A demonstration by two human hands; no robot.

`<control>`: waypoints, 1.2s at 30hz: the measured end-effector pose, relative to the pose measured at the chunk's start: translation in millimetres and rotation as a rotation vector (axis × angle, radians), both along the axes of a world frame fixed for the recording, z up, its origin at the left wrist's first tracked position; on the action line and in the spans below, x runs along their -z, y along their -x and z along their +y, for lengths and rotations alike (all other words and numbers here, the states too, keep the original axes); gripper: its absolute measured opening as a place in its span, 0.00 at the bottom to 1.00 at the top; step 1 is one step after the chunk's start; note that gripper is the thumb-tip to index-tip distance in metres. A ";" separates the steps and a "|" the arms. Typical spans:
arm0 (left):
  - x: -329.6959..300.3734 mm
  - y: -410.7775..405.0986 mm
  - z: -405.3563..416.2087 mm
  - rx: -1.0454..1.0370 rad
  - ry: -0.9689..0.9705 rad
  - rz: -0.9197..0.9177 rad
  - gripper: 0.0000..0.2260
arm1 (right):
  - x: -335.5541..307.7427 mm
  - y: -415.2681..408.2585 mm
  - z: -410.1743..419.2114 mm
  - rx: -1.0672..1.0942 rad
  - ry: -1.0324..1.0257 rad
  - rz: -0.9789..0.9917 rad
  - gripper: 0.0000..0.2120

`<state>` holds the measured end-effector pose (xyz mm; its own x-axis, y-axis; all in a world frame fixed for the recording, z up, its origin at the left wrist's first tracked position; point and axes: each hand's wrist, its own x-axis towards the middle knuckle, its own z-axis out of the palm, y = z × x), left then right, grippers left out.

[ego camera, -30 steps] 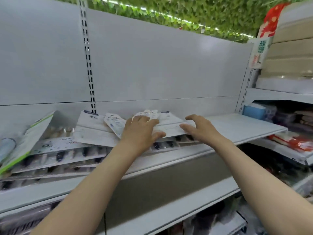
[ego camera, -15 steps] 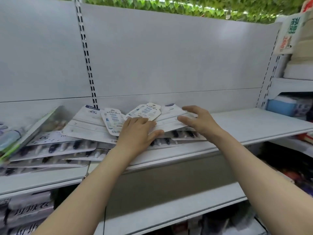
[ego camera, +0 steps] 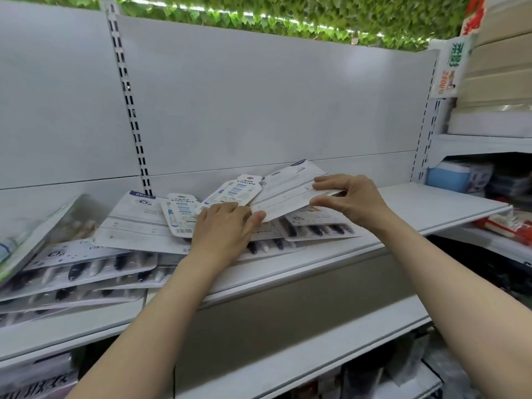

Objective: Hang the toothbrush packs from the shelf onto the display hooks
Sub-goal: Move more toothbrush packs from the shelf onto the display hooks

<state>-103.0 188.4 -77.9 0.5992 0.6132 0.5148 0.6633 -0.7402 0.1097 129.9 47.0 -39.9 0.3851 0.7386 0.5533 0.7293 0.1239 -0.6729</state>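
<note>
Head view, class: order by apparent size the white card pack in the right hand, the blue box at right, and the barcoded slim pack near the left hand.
1. White card pack
2. Blue box and slim pack: look alike, unsure.

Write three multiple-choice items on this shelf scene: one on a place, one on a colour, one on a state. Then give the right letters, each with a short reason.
1. Where do the toothbrush packs lie?
A. Hung on hooks on the back panel
B. Piled on the white shelf
C. On the floor

2. What colour is the box on the next shelf to the right?
A. Blue
B. Black
C. Orange

3. What is the right hand doing?
A. Hanging at the person's side
B. Resting flat on bare shelf
C. Pinching the edge of a white pack

Answers:
1 B: the packs overlap in a loose pile on the shelf, and the back panel shows no hooks.
2 A: its side is plainly light blue.
3 C: thumb and fingers close on the raised white pack, while the left hand lies on the pile.
</note>
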 end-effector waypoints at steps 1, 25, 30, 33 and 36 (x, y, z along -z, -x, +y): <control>-0.1 1.2 0.3 0.001 0.004 -0.017 0.39 | 0.3 -3.1 -5.0 0.036 -0.053 0.014 0.23; -46.5 -96.4 -30.8 0.249 0.656 -0.817 0.39 | 9.8 36.7 41.2 -0.673 -0.345 1.409 0.33; -39.8 -113.6 -26.5 0.288 0.665 -1.133 0.52 | 1.6 5.1 28.6 -0.606 -0.169 1.184 0.28; -38.2 -111.0 -26.6 0.248 0.500 -1.123 0.52 | -14.9 -25.1 22.0 -0.575 -0.249 1.093 0.28; -36.5 -110.3 -23.1 0.226 0.500 -1.094 0.52 | -26.8 -53.1 20.7 -0.507 -0.271 1.016 0.27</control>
<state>7.3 165.2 -41.4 0.1171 0.8258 0.5516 -0.0951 -0.5436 0.8340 183.1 67.6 -13.1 0.4364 0.8397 0.3232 -0.3039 0.4757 -0.8255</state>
